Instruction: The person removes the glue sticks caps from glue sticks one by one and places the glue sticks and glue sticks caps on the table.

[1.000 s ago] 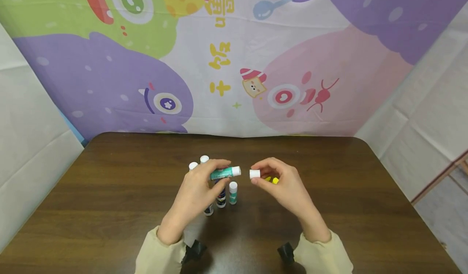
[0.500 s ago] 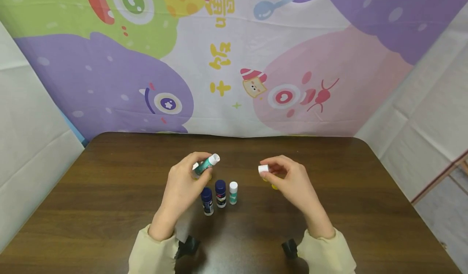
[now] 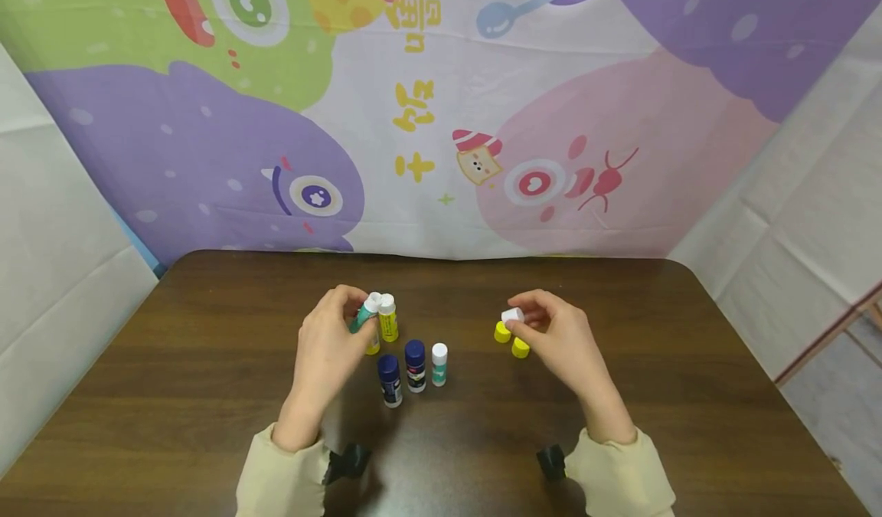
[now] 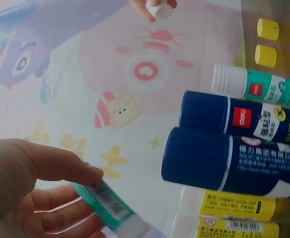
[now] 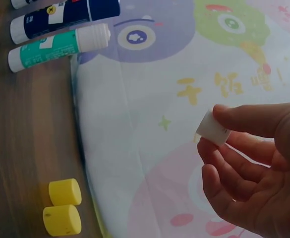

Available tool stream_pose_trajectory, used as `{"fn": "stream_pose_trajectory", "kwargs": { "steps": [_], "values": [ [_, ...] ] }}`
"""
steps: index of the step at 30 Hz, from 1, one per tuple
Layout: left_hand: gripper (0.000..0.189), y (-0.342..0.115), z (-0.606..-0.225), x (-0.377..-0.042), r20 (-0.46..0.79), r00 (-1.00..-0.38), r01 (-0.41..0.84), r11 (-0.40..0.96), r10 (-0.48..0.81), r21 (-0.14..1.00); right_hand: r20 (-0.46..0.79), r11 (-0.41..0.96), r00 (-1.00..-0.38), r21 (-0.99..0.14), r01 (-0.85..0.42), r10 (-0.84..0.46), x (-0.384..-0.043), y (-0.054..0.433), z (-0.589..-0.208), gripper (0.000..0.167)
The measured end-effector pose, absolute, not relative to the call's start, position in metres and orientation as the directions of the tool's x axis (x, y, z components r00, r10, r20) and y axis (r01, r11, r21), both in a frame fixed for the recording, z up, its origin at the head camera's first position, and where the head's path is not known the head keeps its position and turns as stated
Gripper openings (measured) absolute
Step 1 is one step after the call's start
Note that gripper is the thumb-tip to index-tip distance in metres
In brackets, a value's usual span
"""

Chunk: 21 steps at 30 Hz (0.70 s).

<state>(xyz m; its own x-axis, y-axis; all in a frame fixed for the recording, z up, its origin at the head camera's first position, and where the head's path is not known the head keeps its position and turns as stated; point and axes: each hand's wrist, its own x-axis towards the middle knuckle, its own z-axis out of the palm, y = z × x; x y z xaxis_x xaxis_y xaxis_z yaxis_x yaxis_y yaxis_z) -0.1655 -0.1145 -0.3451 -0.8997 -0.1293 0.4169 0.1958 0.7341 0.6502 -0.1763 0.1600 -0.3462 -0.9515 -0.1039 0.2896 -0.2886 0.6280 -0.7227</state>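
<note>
My left hand grips an uncapped green glue stick, its white end tilted up, close by two yellow glue sticks that stand without caps. Between thumb and fingers of my right hand is a white cap, held just above two yellow caps on the table. Two dark blue glue sticks with their caps on stand in front of the yellow pair. Beside them is another green glue stick with a white top, upright.
Everything stands on a dark brown wooden table. A cartoon-printed cloth hangs along its far edge, with white cloth at the sides. Black straps sit at both sleeves.
My left hand has carried the green glue stick leftward to the yellow glue sticks. My right hand has drawn away to the right with the white cap, and the yellow caps show more fully.
</note>
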Motion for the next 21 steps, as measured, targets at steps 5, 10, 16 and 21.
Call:
{"fn": "stream_pose_trajectory", "kwargs": {
  "steps": [5, 10, 16, 21],
  "values": [
    [0.021, -0.121, -0.346, -0.166, 0.339, -0.931, 0.125, 0.754, -0.135, 0.645, 0.252, 0.664, -0.964, -0.707, -0.244, -0.086, -0.18, 0.162, -0.35, 0.023],
    [0.022, -0.126, -0.349, -0.169, 0.286, -0.95, 0.089, 0.765, -0.128, 0.638, 0.217, 0.709, -0.973, -0.673, -0.209, -0.081, -0.183, 0.164, -0.354, 0.021],
    [0.022, -0.132, -0.355, -0.173, 0.258, -0.961, 0.087, 0.774, -0.101, 0.627, 0.188, 0.76, -0.981, -0.631, -0.156, -0.045, -0.188, 0.168, -0.361, 0.02],
    [0.019, -0.135, -0.36, -0.176, 0.219, -0.973, 0.071, 0.804, -0.074, 0.591, 0.131, 0.799, -0.991, -0.598, -0.061, 0.022, -0.191, 0.172, -0.366, 0.022]
  ]
}}
